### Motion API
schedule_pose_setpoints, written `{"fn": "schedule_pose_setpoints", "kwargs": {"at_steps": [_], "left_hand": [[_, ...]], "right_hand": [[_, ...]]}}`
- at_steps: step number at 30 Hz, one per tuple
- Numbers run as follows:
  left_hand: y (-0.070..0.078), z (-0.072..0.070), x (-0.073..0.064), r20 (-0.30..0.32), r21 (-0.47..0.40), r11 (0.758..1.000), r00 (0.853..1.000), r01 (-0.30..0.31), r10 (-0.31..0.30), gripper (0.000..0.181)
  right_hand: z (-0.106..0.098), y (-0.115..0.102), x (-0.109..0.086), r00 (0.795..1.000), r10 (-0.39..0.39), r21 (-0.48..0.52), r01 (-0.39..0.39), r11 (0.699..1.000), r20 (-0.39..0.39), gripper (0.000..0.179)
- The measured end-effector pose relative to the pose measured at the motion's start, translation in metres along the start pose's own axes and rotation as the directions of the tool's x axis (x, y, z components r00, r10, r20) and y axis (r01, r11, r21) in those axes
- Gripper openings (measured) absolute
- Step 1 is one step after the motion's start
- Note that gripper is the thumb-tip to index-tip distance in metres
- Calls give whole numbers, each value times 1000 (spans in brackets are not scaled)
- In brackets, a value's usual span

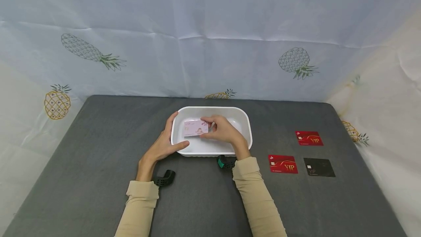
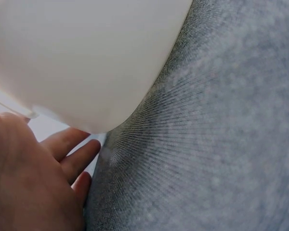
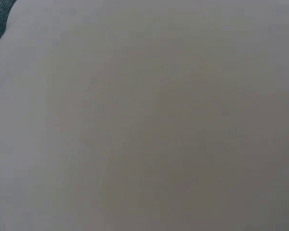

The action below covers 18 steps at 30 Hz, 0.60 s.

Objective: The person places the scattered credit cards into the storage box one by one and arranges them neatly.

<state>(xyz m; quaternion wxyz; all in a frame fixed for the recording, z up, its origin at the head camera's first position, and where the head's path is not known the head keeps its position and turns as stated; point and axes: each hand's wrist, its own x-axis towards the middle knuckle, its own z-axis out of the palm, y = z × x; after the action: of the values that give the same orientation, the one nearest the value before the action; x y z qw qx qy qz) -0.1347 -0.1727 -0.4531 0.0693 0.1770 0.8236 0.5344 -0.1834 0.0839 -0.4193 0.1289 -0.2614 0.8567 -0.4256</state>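
A white plastic tray [image 1: 227,150] stands on the grey table. My left hand [image 1: 163,142] holds its left end, thumb over the near rim and index finger at the far left corner. The left wrist view shows that hand [image 2: 36,173] against the tray's outer wall [image 2: 86,57]. Over the tray's inside, my right hand [image 1: 223,130] pinches the right end of a pale pink VIP card [image 1: 192,128] between thumb and fingers. Whether the card touches the tray floor, I cannot tell. Only a blurred pale surface of the tray [image 3: 149,120] fills the right wrist view.
Right of the tray lie two red VIP cards, one farther back [image 1: 309,138] and one nearer [image 1: 283,164], and a black VIP card [image 1: 319,167]. A pale cloth printed with pineapples [image 1: 184,61] hangs behind the grey table [image 1: 98,149].
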Motion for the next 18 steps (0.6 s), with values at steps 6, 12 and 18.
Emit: {"fn": "schedule_pose_setpoints", "kwargs": {"at_steps": [6,12,18], "left_hand": [[-1,0,-1,-8,6,1000,1000,-12,12,111],[-1,-1,0,-7,13,1000,1000,-5,5,112],[1,-1,-1,-2,17,1000,1000,9,-9,111]], "right_hand": [[3,-4,5,1000,15,-64,-14,998,4,63],[7,-7,11,997,82,-69,-82,994,-4,63],[10,-9,14,992,124,-85,-123,989,7,65]]}}
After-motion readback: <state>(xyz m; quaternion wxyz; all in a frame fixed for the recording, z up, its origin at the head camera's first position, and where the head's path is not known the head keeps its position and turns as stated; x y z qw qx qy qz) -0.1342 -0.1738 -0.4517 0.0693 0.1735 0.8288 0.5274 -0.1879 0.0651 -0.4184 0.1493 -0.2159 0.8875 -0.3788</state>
